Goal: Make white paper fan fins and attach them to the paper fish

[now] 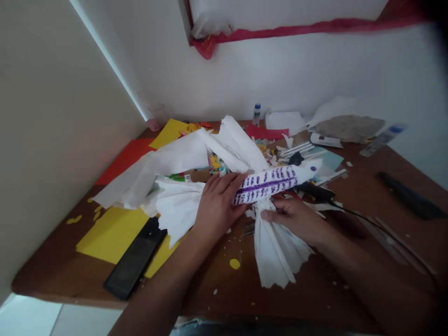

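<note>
A white paper bird [280, 181] with purple crayon-like dashes, a purple stripe and a dark eye spot lies across the middle of the view, its head pointing right. My left hand [220, 198] is closed over the rear of its body, beside the pleated tail [178, 203]. Just below the body, my right hand [294, 217] pinches the gathered top of the near pleated wing [278, 256] between thumb and fingers. The far wing [243, 142] extends up and back from the body. My left palm and some right fingertips are hidden.
Brown table [224, 294] with scattered paper scraps. Yellow sheets [108, 235] and a dark phone-like object [136, 261] lie left. Behind are a glue stick [256, 115] and white paper strips [297, 150]. A black tool [315, 190] with a cord lies right, near a dark long object [411, 196].
</note>
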